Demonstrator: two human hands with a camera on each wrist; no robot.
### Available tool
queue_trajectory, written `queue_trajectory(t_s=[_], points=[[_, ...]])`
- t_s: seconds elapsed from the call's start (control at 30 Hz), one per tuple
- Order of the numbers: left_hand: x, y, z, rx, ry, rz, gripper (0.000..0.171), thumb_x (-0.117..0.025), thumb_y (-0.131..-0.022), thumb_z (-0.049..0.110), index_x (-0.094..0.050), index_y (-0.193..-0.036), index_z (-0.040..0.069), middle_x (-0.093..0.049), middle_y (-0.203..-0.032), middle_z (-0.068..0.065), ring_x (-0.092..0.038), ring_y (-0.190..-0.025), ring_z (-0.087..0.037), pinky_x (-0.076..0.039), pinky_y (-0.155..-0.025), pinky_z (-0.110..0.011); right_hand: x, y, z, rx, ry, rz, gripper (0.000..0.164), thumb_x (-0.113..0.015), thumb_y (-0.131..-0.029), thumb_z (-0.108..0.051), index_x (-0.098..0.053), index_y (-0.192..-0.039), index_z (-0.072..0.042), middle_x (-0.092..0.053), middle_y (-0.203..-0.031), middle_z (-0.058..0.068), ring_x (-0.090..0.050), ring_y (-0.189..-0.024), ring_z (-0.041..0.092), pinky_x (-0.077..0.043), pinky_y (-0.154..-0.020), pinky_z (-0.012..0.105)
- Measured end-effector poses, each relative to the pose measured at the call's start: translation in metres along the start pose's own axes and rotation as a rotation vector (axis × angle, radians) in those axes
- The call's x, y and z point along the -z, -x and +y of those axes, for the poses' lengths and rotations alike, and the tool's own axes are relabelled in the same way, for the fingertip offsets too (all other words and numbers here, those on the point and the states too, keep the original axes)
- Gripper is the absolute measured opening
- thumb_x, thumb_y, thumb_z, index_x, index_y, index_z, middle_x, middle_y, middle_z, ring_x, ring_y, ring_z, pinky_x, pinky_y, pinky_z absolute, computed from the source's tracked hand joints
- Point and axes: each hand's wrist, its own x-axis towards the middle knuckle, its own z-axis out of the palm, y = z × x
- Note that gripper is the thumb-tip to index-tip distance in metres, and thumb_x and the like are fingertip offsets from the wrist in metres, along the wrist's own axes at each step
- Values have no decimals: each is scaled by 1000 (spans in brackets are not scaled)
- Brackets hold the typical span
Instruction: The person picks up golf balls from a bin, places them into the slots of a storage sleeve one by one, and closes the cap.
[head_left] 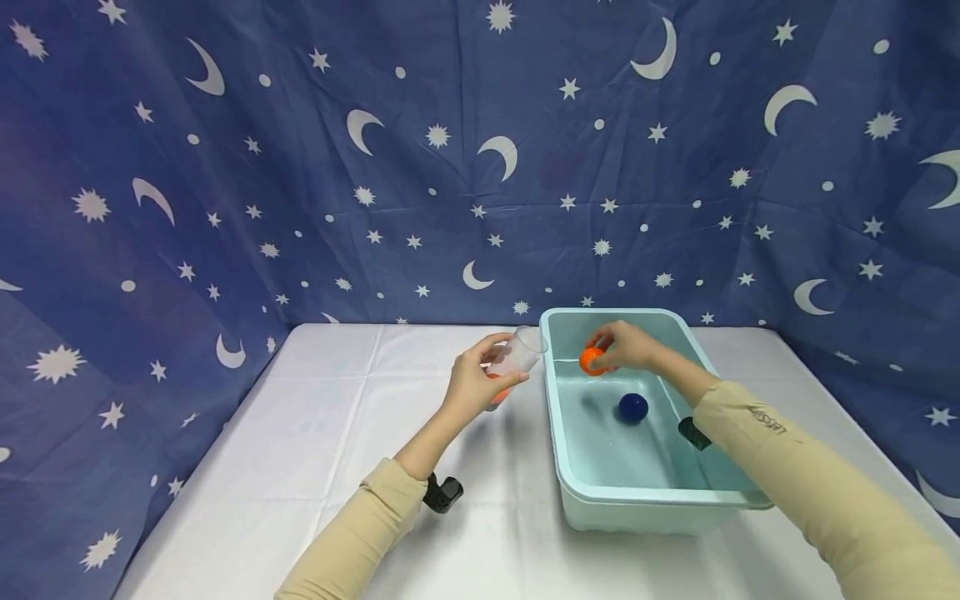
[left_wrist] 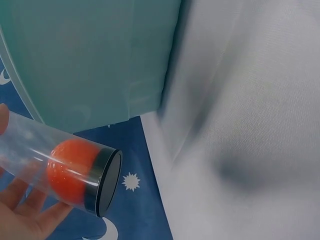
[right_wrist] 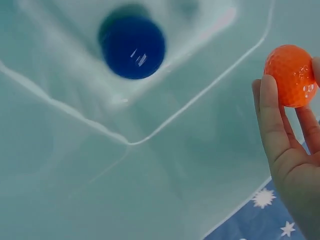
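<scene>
My left hand [head_left: 471, 381] grips a clear plastic tube [head_left: 517, 350], tilted with its open mouth up toward the bin. An orange ball [left_wrist: 72, 170] sits at the tube's bottom, against the dark end cap [left_wrist: 107, 182]. Over the bin, my right hand [head_left: 628, 346] pinches a second orange ball [right_wrist: 291, 76], a dimpled golf ball, between thumb and fingers. A dark blue ball [head_left: 633, 407] lies on the floor of the light teal bin [head_left: 622, 494], below and apart from the right hand.
The bin stands on the right part of a table with a white cloth [head_left: 300, 467]. Behind hangs a blue curtain [head_left: 420, 167] with moons and stars. A black wrist camera [head_left: 442, 494] is strapped under the left forearm, another [head_left: 693, 433] under the right.
</scene>
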Motion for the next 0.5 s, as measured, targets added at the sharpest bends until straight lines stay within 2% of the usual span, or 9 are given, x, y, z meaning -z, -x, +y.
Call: queue_trajectory(t_s=[0.17,0.4,0.5], points=[[2,-1,0,-10,-20,1,58,-83,-69,13,-61,-123,11,-69,-110,-15,-64,-102,-30,-54,-83,-44,6,6,-15,10,-94,29,35,-67,-83,-6,-58,-112,11,-62,-101,27,-64,-73,22,-58,-70,33],[6,-2,-1,-31,-68,1,57,-83,-69,13,-62,-122,11,-68,-111,-18,-64,-102,-35,-55,-78,-40,15,14,-35,-26,-211,89,38,-65,-87,-9,-55,-120,8,-59,-111,27,-65,-77,16,-57,-76,30],[8,-2,-2,-49,-90,4,57,-83,-69,13,-62,-122,11,-69,-109,-17,-64,-100,-33,-55,-76,-36,18,15,-42,-27,-281,110,40,-64,-87,-8,-54,-123,7,-58,-114,27,-65,-80,17,-57,-77,28]])
